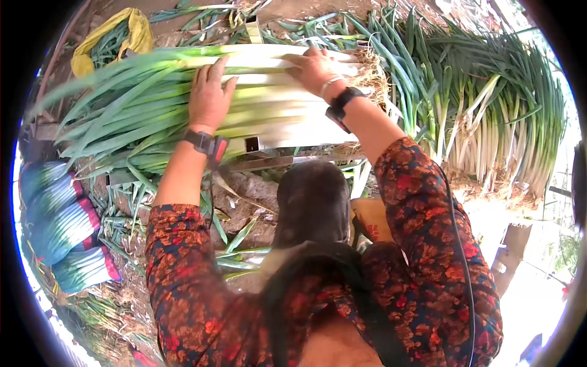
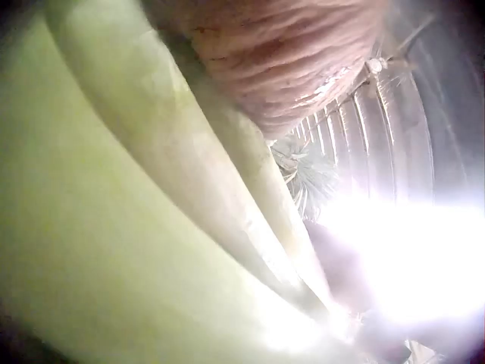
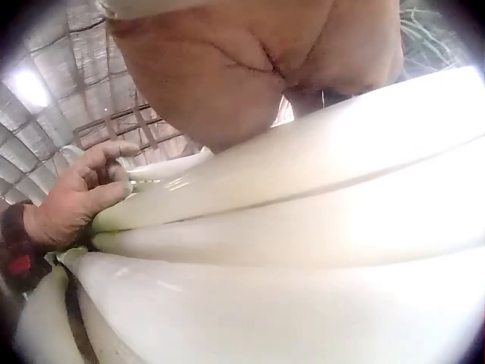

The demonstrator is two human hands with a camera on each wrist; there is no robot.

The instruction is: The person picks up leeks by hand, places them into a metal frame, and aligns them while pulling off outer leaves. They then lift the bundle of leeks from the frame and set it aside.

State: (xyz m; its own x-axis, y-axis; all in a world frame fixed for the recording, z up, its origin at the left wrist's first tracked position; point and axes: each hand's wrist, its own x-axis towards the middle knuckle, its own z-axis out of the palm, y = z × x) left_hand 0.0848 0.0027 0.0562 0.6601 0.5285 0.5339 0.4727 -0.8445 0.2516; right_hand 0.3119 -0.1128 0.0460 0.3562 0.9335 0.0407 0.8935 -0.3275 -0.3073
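Note:
A wide pile of long green-and-white stalks (image 1: 275,110) lies across a metal frame, leaves to the left and roots to the right. On top of it rests the left hand (image 1: 209,98), fingers extended over the part where green turns white. The right hand (image 1: 318,70) lies on the white stems near the roots, its fingertips at the far edge. In the right wrist view, thick white stems (image 3: 303,227) run below the palm, and the left hand (image 3: 72,201) touches them farther off. Pale stems (image 2: 174,144) fill much of the left wrist view.
More stalks (image 1: 489,104) are heaped at the right. A yellow bag (image 1: 142,33) with leaves stands at the back left. Bundles in blue and red wrapping (image 1: 73,229) lie at the lower left. Loose leaves (image 1: 241,235) litter the ground, and a metal bar (image 1: 275,163) runs along the near side.

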